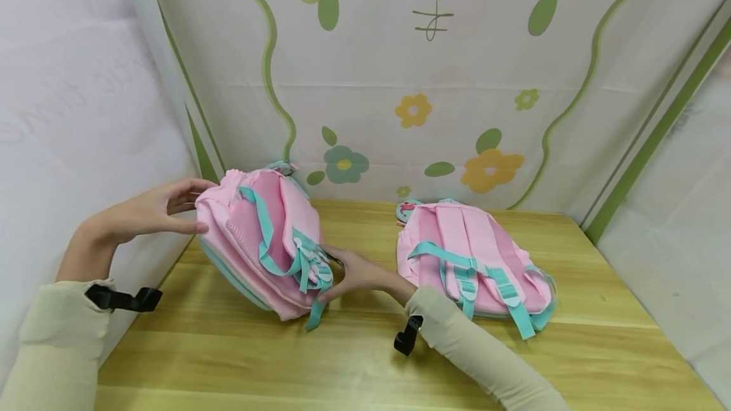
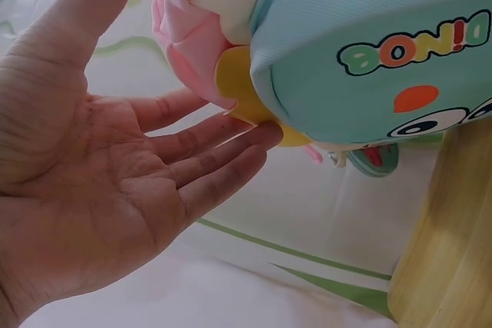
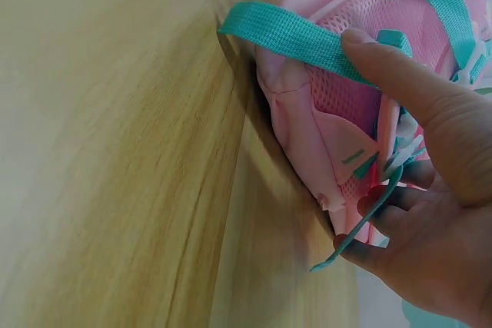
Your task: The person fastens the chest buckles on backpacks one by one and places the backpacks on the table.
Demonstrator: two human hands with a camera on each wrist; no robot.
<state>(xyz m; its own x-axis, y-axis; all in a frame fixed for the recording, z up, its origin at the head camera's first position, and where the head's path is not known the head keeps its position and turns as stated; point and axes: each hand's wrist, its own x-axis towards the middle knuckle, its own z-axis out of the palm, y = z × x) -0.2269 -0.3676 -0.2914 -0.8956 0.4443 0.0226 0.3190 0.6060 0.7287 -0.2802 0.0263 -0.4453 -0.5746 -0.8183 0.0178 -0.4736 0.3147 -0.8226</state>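
Observation:
A pink backpack (image 1: 223,221) with turquoise straps stands tilted at the left of the table, its mesh back toward the head camera. My left hand (image 1: 145,211) holds its left end, thumb on the near side and fingers behind. In the left wrist view those fingers lie along the pink and yellow edge, beside the turquoise front panel (image 2: 315,74) with "DINO" lettering and cartoon eyes. My right hand (image 1: 360,271) grips the opposite end by its webbing. The right wrist view shows the thumb on a turquoise strap (image 3: 288,36) and curled fingers near a thin hanging strap end.
A second pink backpack (image 1: 445,224) lies strap side up on the wooden table (image 1: 365,360), right of my right hand. A flower-printed cloth (image 1: 371,62) hangs behind the table, with white cloth walls on both sides.

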